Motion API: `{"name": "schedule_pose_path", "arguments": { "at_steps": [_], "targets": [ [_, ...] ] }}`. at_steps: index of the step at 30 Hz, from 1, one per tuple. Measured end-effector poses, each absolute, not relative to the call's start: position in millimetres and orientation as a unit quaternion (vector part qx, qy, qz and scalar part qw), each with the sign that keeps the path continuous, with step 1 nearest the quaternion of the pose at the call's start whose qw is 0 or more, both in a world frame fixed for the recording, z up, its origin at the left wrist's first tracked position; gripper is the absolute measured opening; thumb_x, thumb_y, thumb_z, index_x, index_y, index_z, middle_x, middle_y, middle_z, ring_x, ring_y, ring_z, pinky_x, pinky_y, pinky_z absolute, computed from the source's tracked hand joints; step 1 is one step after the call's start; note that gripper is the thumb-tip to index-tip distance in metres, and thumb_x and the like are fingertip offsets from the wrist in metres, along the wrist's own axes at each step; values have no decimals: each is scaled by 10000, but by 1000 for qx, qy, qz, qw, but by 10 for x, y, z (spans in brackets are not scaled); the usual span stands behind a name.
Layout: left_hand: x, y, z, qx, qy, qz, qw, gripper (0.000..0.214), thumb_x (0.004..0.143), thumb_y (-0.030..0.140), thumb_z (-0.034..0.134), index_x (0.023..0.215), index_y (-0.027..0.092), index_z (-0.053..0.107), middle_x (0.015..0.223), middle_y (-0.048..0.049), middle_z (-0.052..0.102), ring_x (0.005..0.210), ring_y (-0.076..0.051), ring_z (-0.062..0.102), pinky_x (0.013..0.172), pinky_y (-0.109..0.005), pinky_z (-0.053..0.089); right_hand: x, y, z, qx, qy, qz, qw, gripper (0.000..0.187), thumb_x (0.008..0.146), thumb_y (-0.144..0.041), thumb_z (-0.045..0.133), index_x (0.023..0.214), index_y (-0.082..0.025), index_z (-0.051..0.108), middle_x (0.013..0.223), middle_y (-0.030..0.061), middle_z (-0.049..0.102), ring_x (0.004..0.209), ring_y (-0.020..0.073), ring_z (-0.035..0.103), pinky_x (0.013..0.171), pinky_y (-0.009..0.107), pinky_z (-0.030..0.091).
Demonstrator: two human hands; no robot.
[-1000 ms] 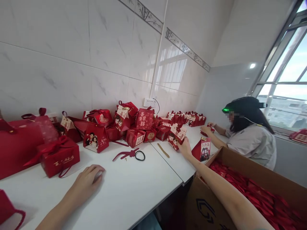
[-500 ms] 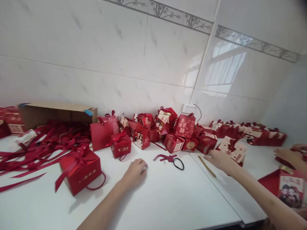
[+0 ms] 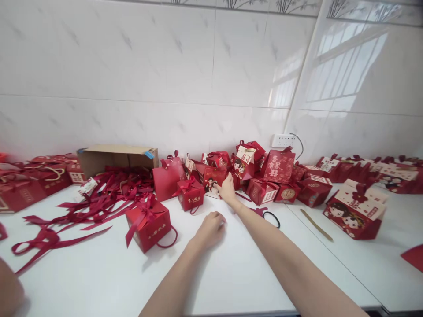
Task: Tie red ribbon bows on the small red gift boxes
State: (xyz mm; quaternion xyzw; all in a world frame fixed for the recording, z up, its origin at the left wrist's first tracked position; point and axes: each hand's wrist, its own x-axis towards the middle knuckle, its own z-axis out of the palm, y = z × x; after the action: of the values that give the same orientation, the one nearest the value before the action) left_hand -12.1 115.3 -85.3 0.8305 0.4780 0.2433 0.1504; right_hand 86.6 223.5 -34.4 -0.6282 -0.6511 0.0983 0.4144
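My right hand (image 3: 227,188) reaches to the pile of boxes, thumb and fingers around the edge of a small red gift box (image 3: 211,179) with a cartoon couple printed on it. Loosely curled, my left hand (image 3: 211,230) rests on the white table, nothing visible in it. Left of it stands a larger red gift box (image 3: 150,226) with a ribbon bow and a cord loop. A smaller bow-tied red gift box (image 3: 191,196) sits behind. A black elastic loop (image 3: 278,223) lies right of my right forearm.
Dark red ribbons (image 3: 109,198) spill from an open cardboard box (image 3: 115,152) at the left. More gift boxes (image 3: 279,165) are heaped along the tiled wall. At right are a gold strip (image 3: 315,224) and a white-and-red gift box (image 3: 355,211). Another person's blurred limb (image 3: 9,290) shows at lower left.
My right hand has moved left from the white-and-red box at the right to the couple-printed box. My left hand stays curled on the table. The view has turned and shifted.
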Motion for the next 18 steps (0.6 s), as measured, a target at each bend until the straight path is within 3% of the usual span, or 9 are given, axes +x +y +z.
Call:
{"name": "schedule_pose_path", "arguments": {
  "at_steps": [4,6,11,13,16,18],
  "targets": [
    [-134,1141,-849,834,470,245,156,265,762,86,440,954,152,610,1043,-110,618,1009,-232,546,909,-375,424,984,2254,-314,-629,-656,99,404,417,726,-285,637,1074,-89,516,1097,185,558,995,289,599,842,369,468],
    [-148,1128,-846,835,465,248,157,269,749,76,446,948,152,611,1041,-105,623,1009,-229,550,907,-368,425,1124,2141,-244,-617,-665,78,414,342,716,-323,646,981,-131,546,1045,133,584,937,244,614,826,323,472],
    [-138,1123,-849,833,465,257,155,269,750,76,444,936,174,612,1035,-83,626,998,-219,550,893,-361,423,2115,1520,65,-640,-616,0,460,430,741,-462,576,1003,-134,484,851,102,625,763,234,610,722,346,491],
    [-110,1138,-852,830,471,257,154,261,764,88,439,938,174,614,1032,-86,619,999,-230,540,890,-382,414,2717,1204,183,-666,-575,-49,473,437,758,-455,539,1029,-122,463,913,151,622,803,259,608,737,376,484],
    [-68,1168,-857,825,481,255,153,256,781,95,423,931,174,615,1031,-88,607,1008,-245,524,884,-403,399,3584,793,213,-744,-509,-213,377,456,725,-487,550,988,-118,510,997,213,601,867,322,602,742,420,468],
    [-53,1180,-858,822,487,253,153,256,787,96,415,924,181,614,1030,-84,604,1016,-249,520,880,-403,395,4047,614,91,-789,-484,-238,293,463,729,-520,529,940,-107,548,913,225,612,806,344,614,668,429,469]
  ]
}}
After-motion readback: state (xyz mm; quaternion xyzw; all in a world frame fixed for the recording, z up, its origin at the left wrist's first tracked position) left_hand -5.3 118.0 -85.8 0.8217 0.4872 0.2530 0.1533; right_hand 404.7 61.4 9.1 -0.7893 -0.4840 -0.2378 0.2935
